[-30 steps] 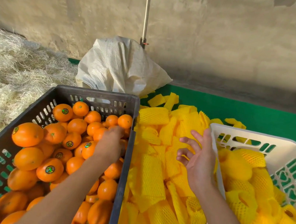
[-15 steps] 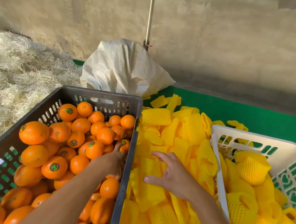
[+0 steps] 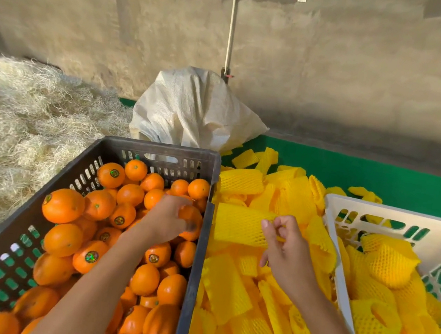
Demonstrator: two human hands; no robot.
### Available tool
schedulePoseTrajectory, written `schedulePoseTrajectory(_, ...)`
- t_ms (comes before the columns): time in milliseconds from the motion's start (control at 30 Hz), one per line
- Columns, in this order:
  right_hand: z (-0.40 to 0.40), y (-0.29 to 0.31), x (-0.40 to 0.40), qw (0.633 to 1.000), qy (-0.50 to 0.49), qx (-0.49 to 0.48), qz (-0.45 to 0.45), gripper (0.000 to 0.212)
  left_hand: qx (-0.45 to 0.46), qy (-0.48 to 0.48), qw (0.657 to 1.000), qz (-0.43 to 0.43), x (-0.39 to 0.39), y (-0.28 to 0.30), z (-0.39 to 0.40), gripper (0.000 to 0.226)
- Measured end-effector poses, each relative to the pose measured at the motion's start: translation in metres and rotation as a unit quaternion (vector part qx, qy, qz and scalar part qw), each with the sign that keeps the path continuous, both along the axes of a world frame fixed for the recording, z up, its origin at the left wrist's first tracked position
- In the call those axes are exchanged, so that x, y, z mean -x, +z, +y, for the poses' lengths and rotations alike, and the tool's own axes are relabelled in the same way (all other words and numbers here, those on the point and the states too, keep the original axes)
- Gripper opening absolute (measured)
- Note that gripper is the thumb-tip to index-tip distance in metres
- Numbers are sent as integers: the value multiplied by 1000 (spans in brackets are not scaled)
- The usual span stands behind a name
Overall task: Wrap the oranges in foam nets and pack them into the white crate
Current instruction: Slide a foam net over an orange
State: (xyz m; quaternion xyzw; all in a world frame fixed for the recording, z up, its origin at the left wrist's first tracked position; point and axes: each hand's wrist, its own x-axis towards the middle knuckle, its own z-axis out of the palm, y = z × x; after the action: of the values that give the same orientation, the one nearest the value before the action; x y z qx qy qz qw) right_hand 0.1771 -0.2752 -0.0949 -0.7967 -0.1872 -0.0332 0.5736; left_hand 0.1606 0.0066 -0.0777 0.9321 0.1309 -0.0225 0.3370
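An orange (image 3: 190,221) is gripped by the left hand (image 3: 167,220) over the dark crate (image 3: 190,277); a yellow foam net (image 3: 239,224) is pinched by the right hand (image 3: 286,252).

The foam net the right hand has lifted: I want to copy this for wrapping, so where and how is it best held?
Probably by one open end, pinched from above. The foam net is a soft flattened tube lying sideways; the right hand pinches its right end, leaving the other mouth free for the orange that the left hand grips.
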Motion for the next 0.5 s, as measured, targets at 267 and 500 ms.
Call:
schedulePoseTrajectory(267, 6, 17, 3, 972, -3, -221, 79, 25, 97, 45, 923, -370, 16, 39, -40, 62)
schedulePoseTrajectory(500, 5, 26, 2, 937, 34, -328, 116, 27, 351, -26, 884, -308, 27, 53, -99, 51)
